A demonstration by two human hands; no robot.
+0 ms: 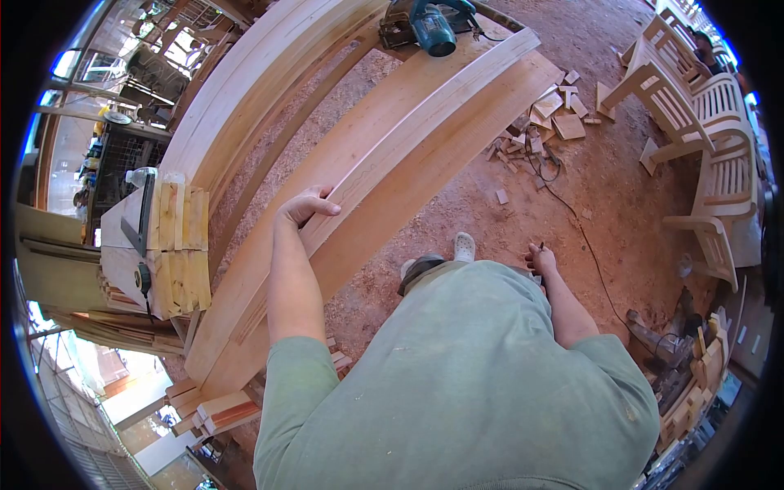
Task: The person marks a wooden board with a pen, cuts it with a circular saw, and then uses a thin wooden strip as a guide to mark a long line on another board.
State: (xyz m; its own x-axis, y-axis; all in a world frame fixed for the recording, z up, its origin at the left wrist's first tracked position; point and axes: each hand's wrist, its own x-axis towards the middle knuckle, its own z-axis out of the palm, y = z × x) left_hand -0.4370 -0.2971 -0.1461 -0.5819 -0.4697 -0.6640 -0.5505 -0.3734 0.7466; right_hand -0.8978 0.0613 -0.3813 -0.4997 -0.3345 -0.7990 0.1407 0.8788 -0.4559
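My left hand [306,204] rests on the edge of a narrow wooden strip [425,118] that lies on top of a long wide plank [359,196]; the fingers curl over the strip's edge. My right hand [541,260] hangs at my side over the sawdust floor and pinches a small dark pencil-like object whose tip sticks up. A blue power saw [429,26] sits on the far end of the planks.
More long planks [261,82] lie to the left. A stack of short boards [167,249] with a square on it stands at the left. Wood offcuts [551,118] and a cable [584,237] litter the floor. White wooden chairs [694,122] stand at right.
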